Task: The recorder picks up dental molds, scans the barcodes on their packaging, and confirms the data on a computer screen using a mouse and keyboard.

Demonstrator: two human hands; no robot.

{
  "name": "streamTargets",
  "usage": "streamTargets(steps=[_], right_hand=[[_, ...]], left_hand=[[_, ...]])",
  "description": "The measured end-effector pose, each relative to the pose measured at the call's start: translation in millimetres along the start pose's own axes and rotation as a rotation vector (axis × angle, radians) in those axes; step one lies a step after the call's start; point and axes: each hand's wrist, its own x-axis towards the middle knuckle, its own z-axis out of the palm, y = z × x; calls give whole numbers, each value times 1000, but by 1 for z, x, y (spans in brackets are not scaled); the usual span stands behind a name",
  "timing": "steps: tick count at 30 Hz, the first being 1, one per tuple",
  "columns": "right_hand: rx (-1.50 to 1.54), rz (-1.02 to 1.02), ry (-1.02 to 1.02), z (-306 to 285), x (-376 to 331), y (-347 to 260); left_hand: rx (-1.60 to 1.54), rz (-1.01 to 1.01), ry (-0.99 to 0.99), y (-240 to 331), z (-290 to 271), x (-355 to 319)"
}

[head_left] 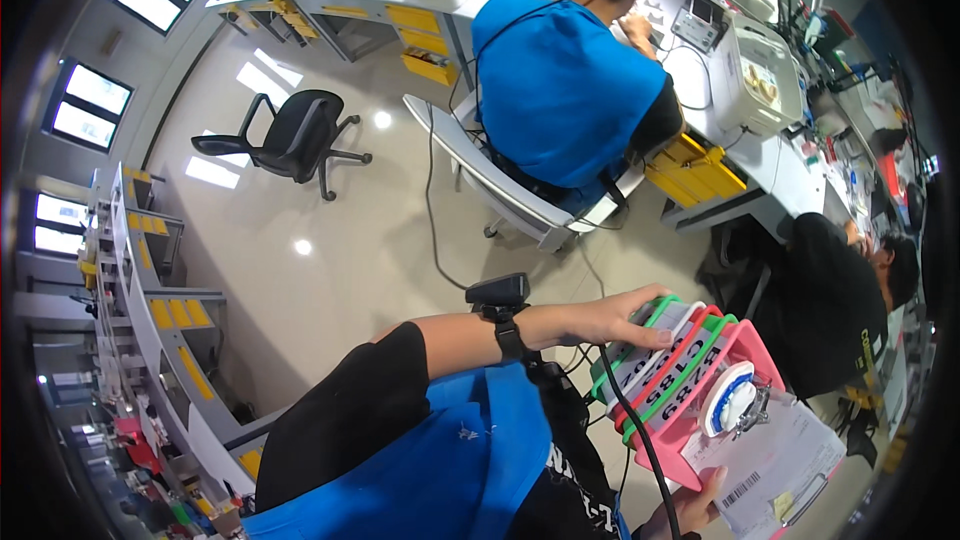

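My left hand [610, 320] lies on top of a stack of flat plastic cases [690, 360] with green, red and pink frames, fingers spread over the upper green one. A black band with a small device sits on that wrist. My right hand [692, 510] grips the pink bottom case from underneath at the lower edge; only its fingers show. On the pink case rest a white round reel with a blue centre [730, 400] and a metal clip. A sheet of paper in a clear sleeve [790, 450] sticks out beside it. A black cable [640, 435] crosses the stack.
A person in a blue shirt [560, 80] sits on a grey chair at a white workbench [770, 155] with yellow drawers. Another person in black [840, 300] crouches at right. A black office chair [295, 135] stands on the shiny floor. Racks [140, 290] line the left.
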Motion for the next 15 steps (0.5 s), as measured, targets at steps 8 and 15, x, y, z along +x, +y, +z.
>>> streamTargets(steps=[8,15], right_hand=[[655,271,12,103,10,-126],[700,276,53,216,-10,-234]], left_hand=[[-30,122,19,65,-103,-58],[-5,38,-5,124,-231,-103]])
